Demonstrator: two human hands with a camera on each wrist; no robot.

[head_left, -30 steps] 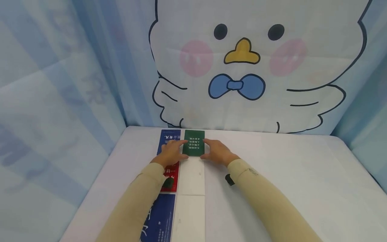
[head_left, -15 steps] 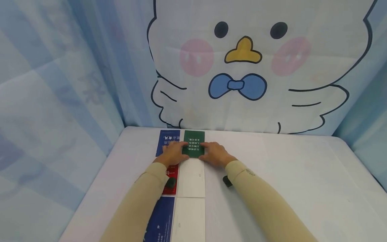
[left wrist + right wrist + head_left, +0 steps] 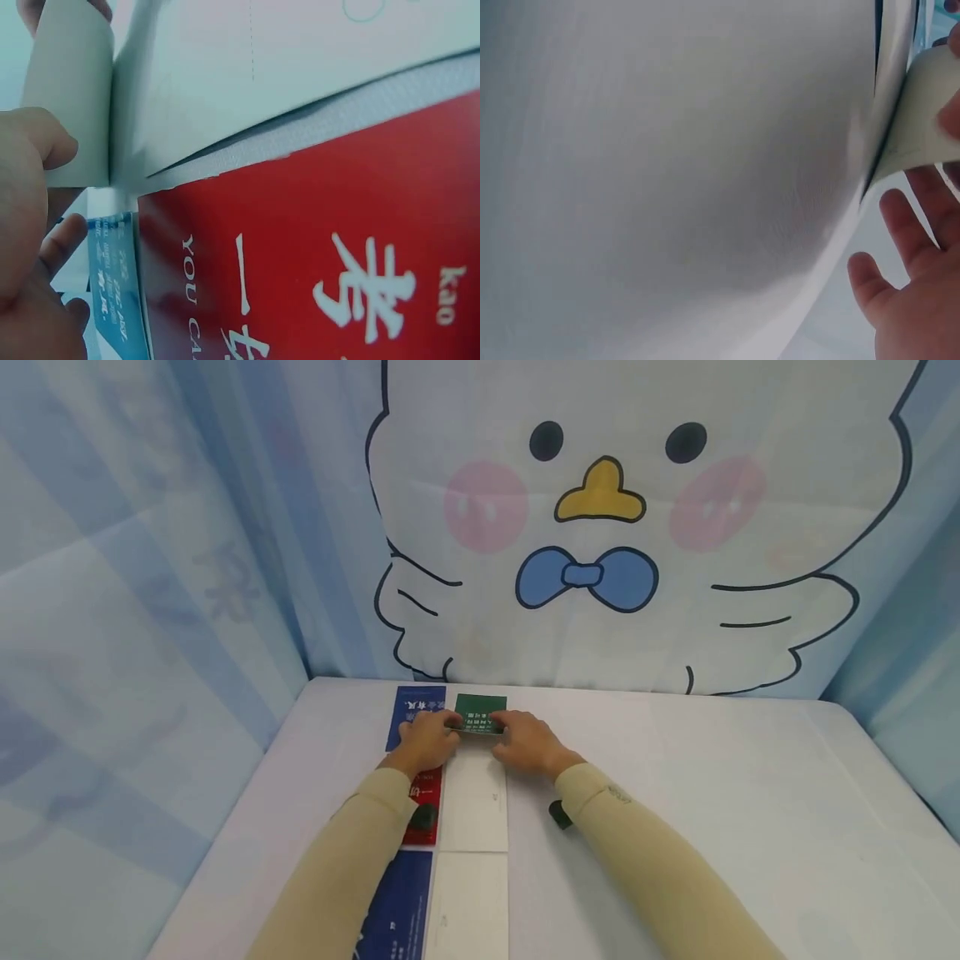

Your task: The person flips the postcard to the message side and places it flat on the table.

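Note:
A green card (image 3: 480,712) with white lettering lies at the far end of a column, its near edge bent up off the table. My left hand (image 3: 429,739) pinches its left side; the thumb presses the card's pale back (image 3: 79,90) in the left wrist view. My right hand (image 3: 527,742) pinches the right side, and the right wrist view shows the curved pale back (image 3: 919,120) between thumb and fingers. Just nearer lies a cream card (image 3: 476,802). Left of it are a red card (image 3: 426,787) and, beyond that, a blue card (image 3: 420,697), both partly behind my left hand and arm.
A second cream card (image 3: 471,902) and a larger dark blue card (image 3: 401,902) continue the two columns toward me. The white table (image 3: 712,810) extends to the right. A curtain with a cartoon bird (image 3: 600,635) hangs behind the far edge.
The green card lay flat with both hands' fingertips at its sides; now its near edge is lifted and curled back, and both hands pinch it.

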